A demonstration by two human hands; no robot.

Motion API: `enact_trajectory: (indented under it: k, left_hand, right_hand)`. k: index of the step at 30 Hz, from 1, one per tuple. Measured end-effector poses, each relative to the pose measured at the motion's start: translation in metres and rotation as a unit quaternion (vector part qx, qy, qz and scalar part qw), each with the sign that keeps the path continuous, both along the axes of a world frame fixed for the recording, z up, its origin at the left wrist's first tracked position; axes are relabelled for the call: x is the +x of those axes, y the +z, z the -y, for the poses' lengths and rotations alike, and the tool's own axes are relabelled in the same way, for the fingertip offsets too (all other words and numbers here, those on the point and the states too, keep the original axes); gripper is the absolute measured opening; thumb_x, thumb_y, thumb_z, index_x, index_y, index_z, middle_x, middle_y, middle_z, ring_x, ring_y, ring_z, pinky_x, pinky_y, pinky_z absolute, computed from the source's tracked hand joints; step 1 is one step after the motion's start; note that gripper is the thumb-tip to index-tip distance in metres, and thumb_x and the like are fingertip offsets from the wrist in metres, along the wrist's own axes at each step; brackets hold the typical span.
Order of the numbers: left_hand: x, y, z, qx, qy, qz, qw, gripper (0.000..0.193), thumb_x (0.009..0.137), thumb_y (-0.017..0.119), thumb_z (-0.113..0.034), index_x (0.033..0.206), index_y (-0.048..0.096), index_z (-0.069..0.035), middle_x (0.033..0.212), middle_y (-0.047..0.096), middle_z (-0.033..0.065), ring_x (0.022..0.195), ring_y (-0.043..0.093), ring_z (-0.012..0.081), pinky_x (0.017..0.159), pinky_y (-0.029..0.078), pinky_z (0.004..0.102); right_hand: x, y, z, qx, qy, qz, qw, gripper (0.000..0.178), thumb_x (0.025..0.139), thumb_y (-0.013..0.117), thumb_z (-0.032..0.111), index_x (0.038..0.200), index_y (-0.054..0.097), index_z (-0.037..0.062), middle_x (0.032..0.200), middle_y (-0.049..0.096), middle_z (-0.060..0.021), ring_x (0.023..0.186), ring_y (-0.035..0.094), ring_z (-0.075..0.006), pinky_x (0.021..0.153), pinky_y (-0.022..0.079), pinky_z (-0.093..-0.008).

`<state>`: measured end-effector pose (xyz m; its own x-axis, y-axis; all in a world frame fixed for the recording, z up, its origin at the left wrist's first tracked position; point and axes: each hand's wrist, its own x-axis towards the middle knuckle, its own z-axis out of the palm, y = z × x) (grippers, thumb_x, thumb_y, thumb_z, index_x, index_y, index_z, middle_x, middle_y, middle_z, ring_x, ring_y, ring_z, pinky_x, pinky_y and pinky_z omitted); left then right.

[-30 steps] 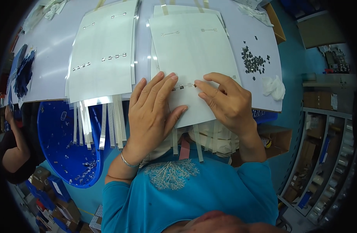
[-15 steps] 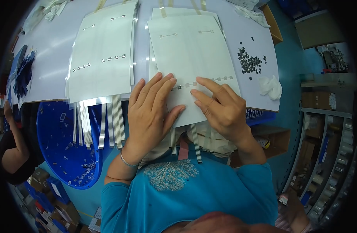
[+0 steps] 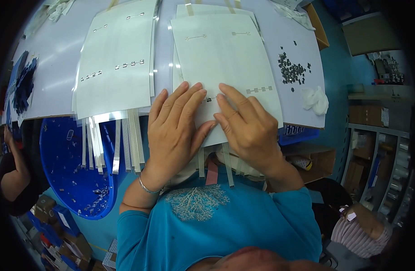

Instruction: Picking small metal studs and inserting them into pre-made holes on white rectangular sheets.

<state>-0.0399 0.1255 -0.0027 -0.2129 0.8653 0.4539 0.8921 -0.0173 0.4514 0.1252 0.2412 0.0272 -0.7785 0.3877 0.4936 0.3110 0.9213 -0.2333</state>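
Note:
A white flexible sheet (image 3: 216, 58) with printed silver traces lies in front of me, its lower edge overhanging the table, with striped ribbon tails (image 3: 230, 169) hanging below. My left hand (image 3: 173, 128) rests flat on its lower left part, fingers stretched out and thumb apart. My right hand (image 3: 250, 124) touches the sheet beside it, index finger extended and the other fingers bent, tips over the row of pads. Between the hands, a small dark square piece (image 3: 209, 100) sits on one pad. Bare pads (image 3: 259, 90) show to the right. Whatever lies under my right fingertips is hidden.
Left of the sheet lies another stack of white sheets (image 3: 114, 58) with dark pieces on them. Loose small dark pieces (image 3: 291, 67) and a crumpled white cloth (image 3: 315, 100) are at the right. A blue tub (image 3: 76, 171) stands below the table edge; other people are at both sides.
My right hand has shifted left along the pad row, its fingertips now closer to the dark piece. My left hand stays in place. At lower right, a person in stripes has come further into view.

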Motion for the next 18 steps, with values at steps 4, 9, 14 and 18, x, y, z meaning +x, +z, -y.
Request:
enact_trajectory:
  k: [4, 9, 14, 18]
  left_hand:
    - [0.0, -0.001, 0.0, -0.001, 0.007, -0.006, 1.0, 0.062, 0.096, 0.081, -0.033, 0.149, 0.062, -0.009, 0.151, 0.067, 0.0087, 0.146, 0.059, 0.0305, 0.125, 0.037, 0.0523]
    - [0.001, 0.0, -0.001, -0.004, 0.003, -0.004, 1.0, 0.062, 0.096, 0.081, -0.034, 0.15, 0.061, -0.009, 0.15, 0.067, 0.0089, 0.146, 0.059, 0.0304, 0.125, 0.038, 0.0526]
    - [0.002, 0.004, -0.001, -0.028, -0.003, -0.038, 0.999, 0.062, 0.096, 0.08, -0.04, 0.152, 0.065, -0.018, 0.149, 0.066, 0.0089, 0.145, 0.058, 0.0319, 0.125, 0.038, 0.0538]
    - [0.007, 0.011, -0.002, -0.056, 0.014, -0.104, 0.993, 0.056, 0.101, 0.068, -0.055, 0.148, 0.071, -0.027, 0.151, 0.064, 0.009, 0.146, 0.056, 0.032, 0.126, 0.038, 0.0553]
  right_hand:
    - [-0.006, -0.002, 0.012, -0.019, -0.028, -0.002, 0.999, 0.032, 0.089, 0.081, 0.001, 0.121, 0.079, -0.0032, 0.137, 0.072, -0.018, 0.082, 0.07, -0.0241, 0.071, 0.06, -0.0361]
    - [0.03, -0.001, -0.002, -0.156, -0.102, -0.091, 0.978, 0.028, 0.096, 0.077, -0.001, 0.124, 0.079, -0.0018, 0.137, 0.072, -0.0184, 0.09, 0.071, -0.0208, 0.071, 0.059, -0.0327]
    - [0.091, -0.003, -0.035, 0.017, -0.254, -0.071, 0.964, 0.025, 0.096, 0.078, 0.003, 0.121, 0.08, 0.0013, 0.137, 0.071, -0.017, 0.112, 0.069, -0.0327, 0.092, 0.058, -0.0429]
    - [0.128, -0.013, -0.059, 0.087, -0.369, -0.021, 0.925, 0.023, 0.102, 0.075, 0.011, 0.124, 0.082, 0.0051, 0.143, 0.07, -0.0137, 0.131, 0.062, -0.034, 0.099, 0.057, -0.0447]
